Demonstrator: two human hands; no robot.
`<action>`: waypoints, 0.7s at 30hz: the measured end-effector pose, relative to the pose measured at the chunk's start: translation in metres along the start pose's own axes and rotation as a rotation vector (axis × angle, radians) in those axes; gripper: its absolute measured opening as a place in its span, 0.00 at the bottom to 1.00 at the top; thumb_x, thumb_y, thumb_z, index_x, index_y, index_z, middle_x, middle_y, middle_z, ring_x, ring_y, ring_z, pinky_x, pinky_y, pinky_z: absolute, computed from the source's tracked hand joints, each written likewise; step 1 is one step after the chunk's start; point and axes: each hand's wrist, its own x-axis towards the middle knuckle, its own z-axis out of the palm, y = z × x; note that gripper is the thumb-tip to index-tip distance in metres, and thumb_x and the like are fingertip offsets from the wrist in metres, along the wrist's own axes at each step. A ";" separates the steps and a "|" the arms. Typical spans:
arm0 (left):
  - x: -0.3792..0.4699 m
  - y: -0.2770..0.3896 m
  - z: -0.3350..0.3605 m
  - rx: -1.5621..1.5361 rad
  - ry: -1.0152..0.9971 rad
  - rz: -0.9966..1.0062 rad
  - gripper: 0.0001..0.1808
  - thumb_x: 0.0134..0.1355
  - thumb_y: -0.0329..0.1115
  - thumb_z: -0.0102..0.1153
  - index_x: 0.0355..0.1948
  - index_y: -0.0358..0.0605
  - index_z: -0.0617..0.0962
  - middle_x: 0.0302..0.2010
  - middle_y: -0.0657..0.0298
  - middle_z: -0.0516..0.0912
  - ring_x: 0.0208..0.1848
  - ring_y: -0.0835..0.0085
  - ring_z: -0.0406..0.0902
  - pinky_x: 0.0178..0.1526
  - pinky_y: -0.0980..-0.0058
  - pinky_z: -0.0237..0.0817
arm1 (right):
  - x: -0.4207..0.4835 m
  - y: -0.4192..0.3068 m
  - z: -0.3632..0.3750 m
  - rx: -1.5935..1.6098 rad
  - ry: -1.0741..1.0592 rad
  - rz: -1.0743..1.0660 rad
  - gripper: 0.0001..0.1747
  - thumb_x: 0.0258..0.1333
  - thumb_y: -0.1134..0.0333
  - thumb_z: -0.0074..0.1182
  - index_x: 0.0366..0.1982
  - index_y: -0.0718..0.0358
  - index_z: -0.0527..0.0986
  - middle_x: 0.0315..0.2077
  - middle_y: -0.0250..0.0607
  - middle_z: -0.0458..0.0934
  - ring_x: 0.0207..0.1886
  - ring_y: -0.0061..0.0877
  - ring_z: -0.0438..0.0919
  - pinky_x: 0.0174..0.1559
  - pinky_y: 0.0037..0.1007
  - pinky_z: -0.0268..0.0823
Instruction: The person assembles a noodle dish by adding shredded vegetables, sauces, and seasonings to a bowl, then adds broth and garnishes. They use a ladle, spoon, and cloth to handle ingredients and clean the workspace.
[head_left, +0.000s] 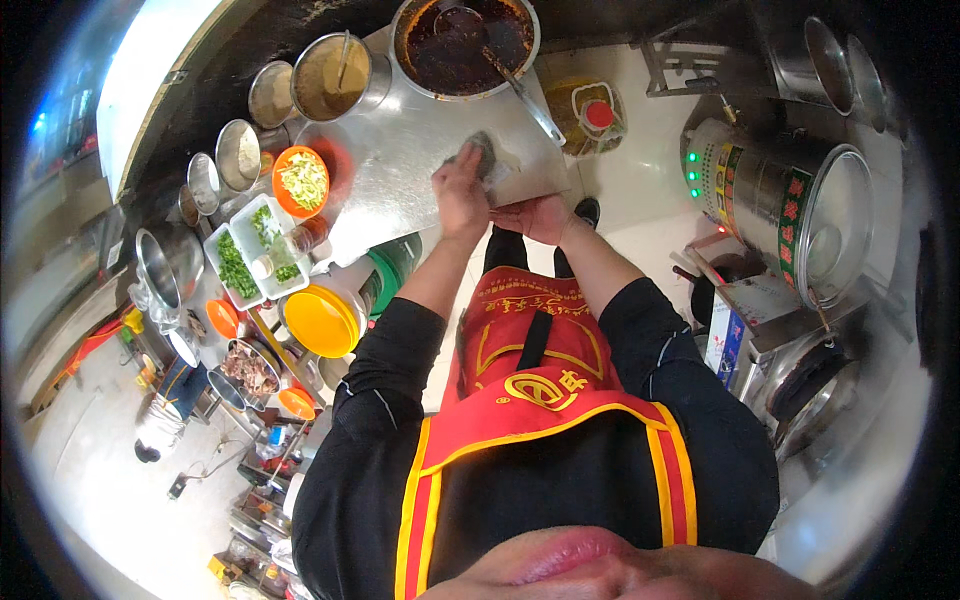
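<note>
My left hand (459, 196) presses a dark grey cloth (481, 150) against the stainless steel tabletop (375, 161). A wet smear shows on the metal beside the cloth. At the table's near edge, my right hand (536, 217) is cupped palm up, its fingertips close to my left wrist. I see nothing in that palm. Beyond the cloth stands a large steel pot of dark red chilli oil (431, 49). A long-handled ladle (525, 97) rests in the pot, its handle sticking out over the table's corner.
An orange bowl of chopped vegetables (301, 182), white tubs of chopped greens (237, 262) and a pot of tan powder (330, 82) line the left. A red-capped oil jug (589, 124) stands on the floor. At right is a large steel cooking barrel (772, 195). A person (169, 412) is far left.
</note>
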 end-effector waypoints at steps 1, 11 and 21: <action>0.000 0.010 0.003 0.011 -0.025 0.029 0.31 0.55 0.16 0.53 0.61 0.48 0.84 0.66 0.59 0.82 0.57 0.56 0.73 0.66 0.65 0.62 | 0.002 -0.001 -0.001 0.023 -0.008 -0.012 0.39 0.76 0.40 0.34 0.69 0.65 0.65 0.63 0.59 0.74 0.65 0.53 0.76 0.69 0.52 0.69; -0.023 0.049 0.021 -0.122 -0.212 0.060 0.29 0.52 0.16 0.53 0.54 0.48 0.87 0.62 0.61 0.85 0.56 0.54 0.73 0.63 0.63 0.67 | -0.011 -0.010 -0.035 0.381 -0.113 0.079 0.30 0.76 0.52 0.33 0.66 0.63 0.68 0.62 0.53 0.75 0.64 0.48 0.75 0.69 0.53 0.66; -0.056 0.086 0.022 -0.296 -0.317 0.039 0.27 0.58 0.16 0.52 0.58 0.45 0.84 0.63 0.53 0.83 0.62 0.50 0.76 0.69 0.60 0.60 | -0.043 -0.035 -0.041 0.044 0.268 -0.069 0.27 0.76 0.56 0.31 0.62 0.64 0.72 0.60 0.50 0.77 0.63 0.43 0.76 0.69 0.49 0.66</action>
